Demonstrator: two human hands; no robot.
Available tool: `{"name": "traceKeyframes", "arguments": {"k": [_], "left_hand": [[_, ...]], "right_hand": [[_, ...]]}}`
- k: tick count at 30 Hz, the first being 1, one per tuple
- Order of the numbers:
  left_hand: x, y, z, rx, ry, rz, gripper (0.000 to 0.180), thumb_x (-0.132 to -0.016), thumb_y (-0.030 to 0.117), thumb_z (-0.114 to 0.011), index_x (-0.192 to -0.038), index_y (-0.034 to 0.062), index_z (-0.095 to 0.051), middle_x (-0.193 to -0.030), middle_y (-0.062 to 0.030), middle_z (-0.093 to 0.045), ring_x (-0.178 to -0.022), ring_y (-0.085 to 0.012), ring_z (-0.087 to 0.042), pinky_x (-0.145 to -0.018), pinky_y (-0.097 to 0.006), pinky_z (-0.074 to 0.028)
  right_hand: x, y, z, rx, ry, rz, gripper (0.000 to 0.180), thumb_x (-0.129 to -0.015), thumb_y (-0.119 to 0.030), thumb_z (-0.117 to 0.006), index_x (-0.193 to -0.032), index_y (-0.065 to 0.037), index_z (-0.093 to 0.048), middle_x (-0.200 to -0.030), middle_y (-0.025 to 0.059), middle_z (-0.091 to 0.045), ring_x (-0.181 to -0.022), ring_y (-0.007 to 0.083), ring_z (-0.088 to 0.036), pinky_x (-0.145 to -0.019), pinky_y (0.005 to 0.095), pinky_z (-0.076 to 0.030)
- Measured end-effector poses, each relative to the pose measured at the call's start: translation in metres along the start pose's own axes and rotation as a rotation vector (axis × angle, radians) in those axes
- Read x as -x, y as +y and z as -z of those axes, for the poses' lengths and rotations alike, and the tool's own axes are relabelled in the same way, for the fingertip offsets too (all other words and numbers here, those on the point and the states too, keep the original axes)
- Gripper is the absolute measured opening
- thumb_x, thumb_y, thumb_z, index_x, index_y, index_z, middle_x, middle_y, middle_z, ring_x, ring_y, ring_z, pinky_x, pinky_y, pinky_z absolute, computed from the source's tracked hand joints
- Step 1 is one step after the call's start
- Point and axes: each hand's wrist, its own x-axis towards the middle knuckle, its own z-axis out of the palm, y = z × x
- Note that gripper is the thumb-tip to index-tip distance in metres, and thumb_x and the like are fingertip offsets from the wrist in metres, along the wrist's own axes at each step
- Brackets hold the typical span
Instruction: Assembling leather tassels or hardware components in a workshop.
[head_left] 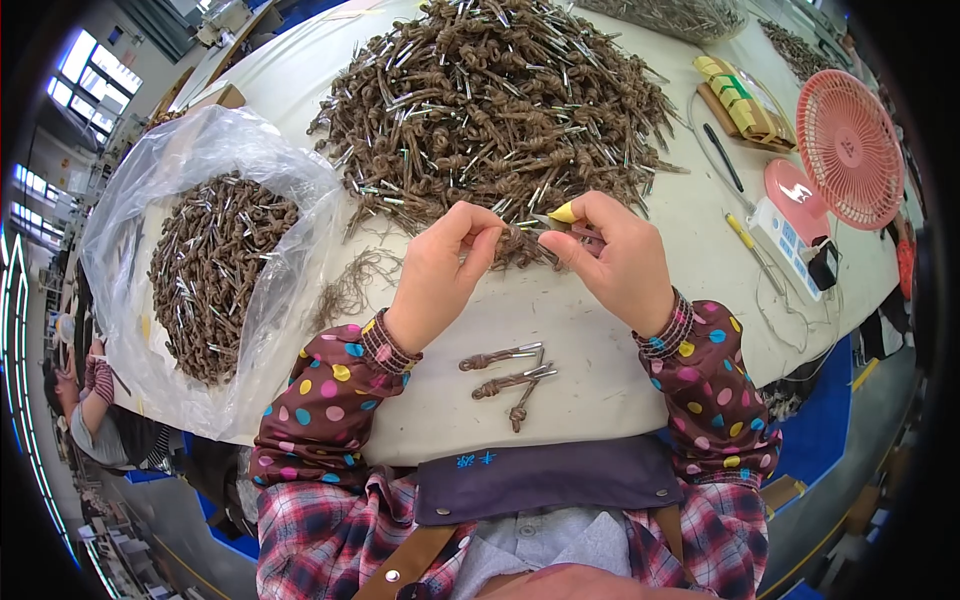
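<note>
In front of the large pile of brown knotted cords with metal tips (pixel 500 110), both my hands are raised close together. My left hand (pixel 440 270) is closed in a pinch at the pile's near edge; whatever lies between its fingertips blends into the brown cords behind. Fingers of my right hand (pixel 620 265) are wrapped round a small pointed metal tool with a yellow part (pixel 562 213), which looks like thread snips. Its tip points left, toward my left fingertips. Several finished-looking knotted cords (pixel 500 384) lie on the table below my hands.
At left, an opened clear plastic bag (pixel 110 260) holds more knotted cords (pixel 225 270). Loose brown threads (pixel 350 285) lie beside it. A pink fan (pixel 850 145), white power strip (pixel 785 245), black pen (pixel 723 157), yellow-ended tool (pixel 752 250) and yellow-wrapped bundle (pixel 740 100) stand or lie at right.
</note>
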Motion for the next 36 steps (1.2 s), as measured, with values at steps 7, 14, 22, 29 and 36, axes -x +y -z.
{"name": "traceKeyframes", "arguments": {"k": [7,14,22,29,36], "left_hand": [[0.001,0.001,-0.001,-0.106,0.012,-0.074,0.009,-0.086,0.003,-0.060,-0.094,0.0009,-0.058,-0.081,-0.0106,-0.062,-0.069,-0.0191,-0.061,-0.062,-0.028,-0.049],[0.001,-0.004,-0.005,-0.154,0.036,-0.171,0.009,-0.084,0.003,-0.061,-0.092,0.0023,-0.057,-0.081,-0.0109,-0.061,-0.068,-0.0242,-0.060,-0.060,-0.031,-0.048],[0.002,0.002,-0.002,-0.134,-0.022,-0.104,0.006,-0.089,0.001,-0.057,-0.094,-0.0010,-0.056,-0.083,-0.0072,-0.062,-0.074,-0.0123,-0.060,-0.069,-0.025,-0.050],[-0.003,-0.002,0.001,0.370,-0.056,0.227,0.010,-0.095,0.010,-0.050,-0.098,0.0007,-0.052,-0.083,-0.0031,-0.060,-0.074,-0.0086,-0.056,-0.068,-0.024,-0.048],[-0.007,-0.002,0.008,0.207,0.009,0.139,0.027,-0.100,0.024,-0.043,-0.114,0.0018,-0.047,-0.101,-0.0039,-0.057,-0.085,-0.0086,-0.055,-0.079,-0.025,-0.048]], "right_hand": [[0.003,-0.008,-0.003,0.395,-0.054,0.196,0.022,-0.078,-0.025,-0.072,-0.080,-0.007,-0.059,-0.072,0.0022,-0.056,-0.058,0.0197,-0.057,-0.050,0.0289,-0.044],[0.004,-0.016,-0.004,0.649,-0.050,0.382,0.018,-0.078,-0.026,-0.067,-0.076,-0.014,-0.054,-0.069,-0.0005,-0.047,-0.059,0.0144,-0.054,-0.050,0.0275,-0.044],[0.003,-0.010,0.000,0.606,-0.069,0.345,0.020,-0.077,-0.027,-0.069,-0.078,-0.013,-0.055,-0.071,-0.0015,-0.049,-0.062,0.0141,-0.056,-0.052,0.0265,-0.045],[0.002,-0.002,-0.002,-0.205,-0.151,-0.157,0.035,-0.076,-0.020,-0.076,-0.103,-0.004,-0.060,-0.087,0.0057,-0.065,-0.069,0.0174,-0.065,-0.066,0.0253,-0.053],[0.004,-0.002,-0.010,-0.180,-0.069,-0.150,0.018,-0.078,-0.006,-0.072,-0.092,-0.001,-0.060,-0.073,0.0011,-0.062,-0.060,0.0033,-0.050,-0.052,0.0197,-0.040]]}}
